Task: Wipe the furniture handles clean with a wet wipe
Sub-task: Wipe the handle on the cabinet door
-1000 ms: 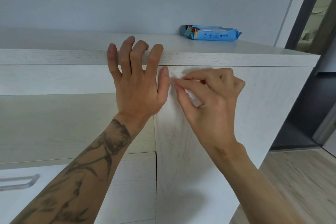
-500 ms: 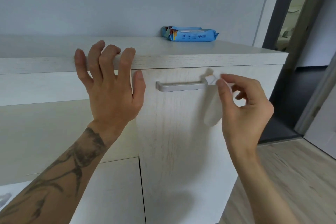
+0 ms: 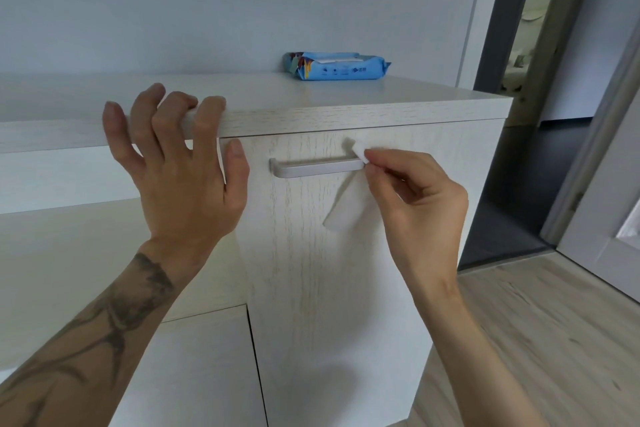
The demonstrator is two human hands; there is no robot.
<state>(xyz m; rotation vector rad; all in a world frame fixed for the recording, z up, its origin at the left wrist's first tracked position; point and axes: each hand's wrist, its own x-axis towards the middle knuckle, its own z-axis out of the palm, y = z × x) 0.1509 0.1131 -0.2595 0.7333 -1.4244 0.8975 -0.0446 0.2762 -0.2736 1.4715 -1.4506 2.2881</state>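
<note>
Head view is showing the right hand (image 3: 412,198) pinching a white wet wipe (image 3: 358,152) between thumb and fingertips at the right end of the silver bar handle (image 3: 317,166) on the cabinet door (image 3: 311,270). A second ago that hand was bunched against the left end, beside the left thumb; it has since been sliding rightward, so one full pass along this handle is looking nearly done. The left hand (image 3: 180,180) is spreading open, fingers curling over the worktop's (image 3: 346,104) front edge, gripping nothing else. The blue wipe packet (image 3: 334,66) is lying near the worktop's back edge.
</note>
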